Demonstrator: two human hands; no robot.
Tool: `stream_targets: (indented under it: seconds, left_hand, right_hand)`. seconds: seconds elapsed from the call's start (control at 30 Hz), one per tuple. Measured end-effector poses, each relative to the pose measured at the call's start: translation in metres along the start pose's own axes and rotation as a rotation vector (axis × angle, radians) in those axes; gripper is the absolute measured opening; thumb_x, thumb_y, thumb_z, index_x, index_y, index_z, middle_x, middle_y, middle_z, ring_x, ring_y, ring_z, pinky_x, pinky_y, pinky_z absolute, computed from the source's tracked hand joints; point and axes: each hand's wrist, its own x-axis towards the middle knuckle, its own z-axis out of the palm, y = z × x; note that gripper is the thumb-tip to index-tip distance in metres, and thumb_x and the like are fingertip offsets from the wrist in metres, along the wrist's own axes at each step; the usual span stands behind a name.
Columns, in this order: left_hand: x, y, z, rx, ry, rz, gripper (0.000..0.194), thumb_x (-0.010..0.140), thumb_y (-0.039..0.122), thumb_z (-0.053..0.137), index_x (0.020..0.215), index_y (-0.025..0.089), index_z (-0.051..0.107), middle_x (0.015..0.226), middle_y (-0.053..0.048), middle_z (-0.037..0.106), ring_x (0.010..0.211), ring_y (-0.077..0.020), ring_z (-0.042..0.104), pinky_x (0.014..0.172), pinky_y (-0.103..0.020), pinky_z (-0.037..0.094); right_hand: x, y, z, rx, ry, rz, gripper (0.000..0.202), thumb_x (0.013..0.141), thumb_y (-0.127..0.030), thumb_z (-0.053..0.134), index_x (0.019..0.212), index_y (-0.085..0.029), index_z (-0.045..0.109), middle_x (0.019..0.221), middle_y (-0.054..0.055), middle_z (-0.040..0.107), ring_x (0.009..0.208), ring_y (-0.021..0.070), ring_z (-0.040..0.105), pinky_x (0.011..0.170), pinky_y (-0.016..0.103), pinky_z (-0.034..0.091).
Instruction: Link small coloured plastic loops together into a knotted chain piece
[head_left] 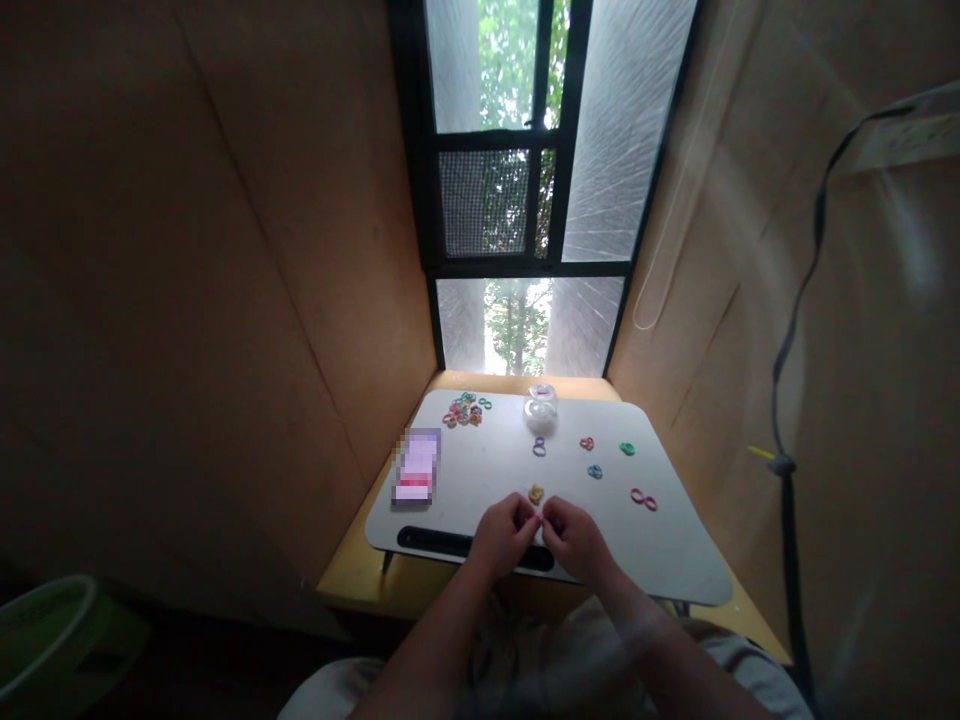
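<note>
My left hand (508,532) and my right hand (574,537) meet at the table's near edge, thumbs and fingertips pinched together. Something tiny and pinkish may show between the fingertips, but it is too small to name. Just beyond them lies a yellow bunch of small bands (535,494). Farther off are a purple figure-eight band (539,447), a red bunch (586,443), a blue bunch (595,471) and a green bunch (627,449). To the right rests a pink-red figure-eight band (643,499).
The white lap table (480,480) carries a pile of coloured bands (465,410) at back left, a clear round jar (541,408) at the back and a phone (417,467) at left. A black slot (435,541) runs along its front. A black cable (787,500) hangs at right.
</note>
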Motion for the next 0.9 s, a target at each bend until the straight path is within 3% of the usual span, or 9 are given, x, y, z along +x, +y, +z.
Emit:
stream_targets:
  seconds: [0.43,0.9]
  left_hand:
    - [0.0002,-0.0014,0.0025,0.012,0.029,0.018,0.011,0.085,0.029,0.057,0.083,0.019,0.059,0.077,0.001,0.063,0.068,-0.0126,0.056,0.063,-0.023,0.04]
    - [-0.0018,0.0022,-0.0004,0.103,-0.017,0.023,0.005,0.08,0.021,0.058,0.084,0.019,0.06,0.068,0.004,0.06,0.061,-0.0111,0.052,0.058,-0.022,0.036]
  right_hand:
    - [-0.0009,0.0015,0.0004,-0.054,-0.022,-0.007,0.018,0.084,-0.026,0.05,0.067,-0.021,0.044,0.06,-0.004,0.048,0.057,0.0119,0.044,0.055,0.023,0.031]
    - [-0.001,-0.0023,-0.0033,0.006,-0.018,0.014,0.013,0.085,-0.027,0.051,0.074,-0.021,0.05,0.061,-0.004,0.053,0.056,0.0123,0.047,0.055,0.023,0.034]
